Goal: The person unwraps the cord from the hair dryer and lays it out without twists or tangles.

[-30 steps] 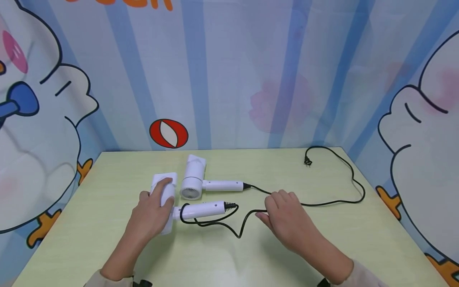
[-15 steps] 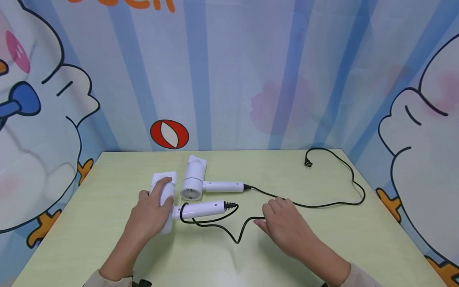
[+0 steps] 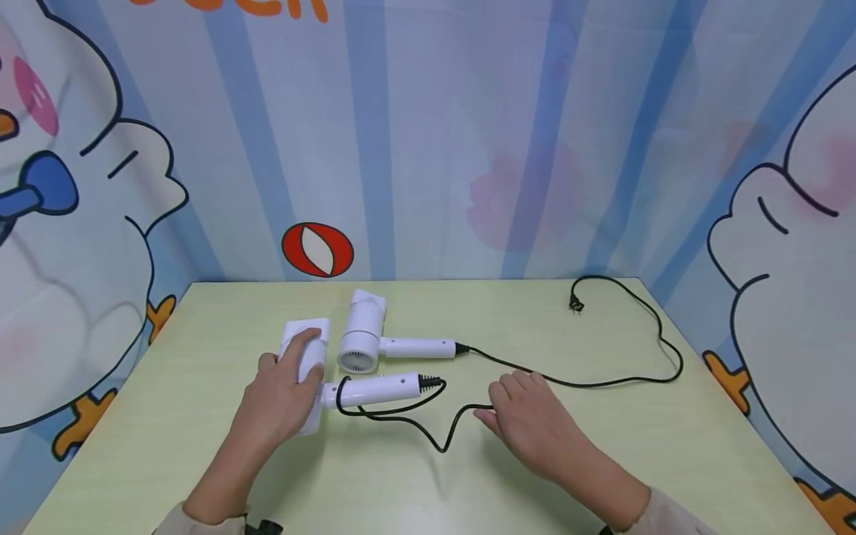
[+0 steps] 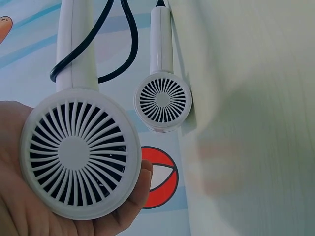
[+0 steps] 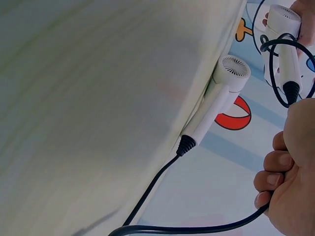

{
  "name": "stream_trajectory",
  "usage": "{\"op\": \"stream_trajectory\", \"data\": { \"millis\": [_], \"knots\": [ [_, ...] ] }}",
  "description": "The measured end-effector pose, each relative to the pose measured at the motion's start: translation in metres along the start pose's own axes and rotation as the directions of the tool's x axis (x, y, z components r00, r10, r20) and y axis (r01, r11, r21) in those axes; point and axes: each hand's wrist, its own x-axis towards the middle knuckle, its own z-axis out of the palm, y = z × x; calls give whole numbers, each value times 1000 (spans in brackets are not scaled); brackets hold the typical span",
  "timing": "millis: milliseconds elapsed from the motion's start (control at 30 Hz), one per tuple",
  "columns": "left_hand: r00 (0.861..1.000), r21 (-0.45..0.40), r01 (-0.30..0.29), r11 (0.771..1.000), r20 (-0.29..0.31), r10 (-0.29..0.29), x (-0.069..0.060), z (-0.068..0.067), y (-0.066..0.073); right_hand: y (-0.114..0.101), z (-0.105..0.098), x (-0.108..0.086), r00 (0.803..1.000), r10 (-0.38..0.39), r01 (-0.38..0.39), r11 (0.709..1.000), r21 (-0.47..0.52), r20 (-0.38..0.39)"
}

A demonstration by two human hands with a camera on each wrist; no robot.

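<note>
My left hand point(image 3: 284, 390) grips the body of a white hair dryer point(image 3: 376, 391), whose handle points right, in the head view. Its round slatted air inlet point(image 4: 74, 153) faces the left wrist camera. Around that handle loops a black power cord point(image 3: 416, 423), sagging across to my right hand point(image 3: 535, 420). Curled fingers point(image 5: 270, 179) of the right hand hold this cord; in the right wrist view it leaves the fist at the bottom. Behind lies a second white hair dryer point(image 3: 361, 331), apart from both hands, its cord running right. The plug of the held dryer's cord cannot be made out.
The second dryer's black cord point(image 3: 618, 381) curves over the right side of the pale table point(image 3: 428, 498) to a plug point(image 3: 575, 303) near the back edge. A striped blue curtain point(image 3: 428, 148) with cartoon figures encloses the table's back and sides.
My right hand has drawn slightly nearer to the body with the cord, and the sagging bend has dropped a little. The left hand stays on the dryer, almost still.
</note>
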Motion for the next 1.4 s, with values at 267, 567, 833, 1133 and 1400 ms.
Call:
{"op": "stream_trajectory", "data": {
  "millis": [267,567,833,1133,1400],
  "knots": [
    [1000,-1,0,1000,6,0,-2,-1,1,1,5,-1,1000,-3,2,1000,0,3],
    [1000,-1,-19,1000,19,19,-6,-6,2,5,12,1,1000,17,-17,1000,-25,17],
    [999,2,-19,1000,41,19,-8,-9,1,13,17,9,998,46,-43,997,-59,49],
    [998,-5,-24,1000,54,24,-11,-11,2,23,17,20,983,146,-138,988,-70,114],
    [997,-2,-25,1000,67,25,-10,-8,1,30,12,28,976,196,-186,976,-111,90]
  ]
}}
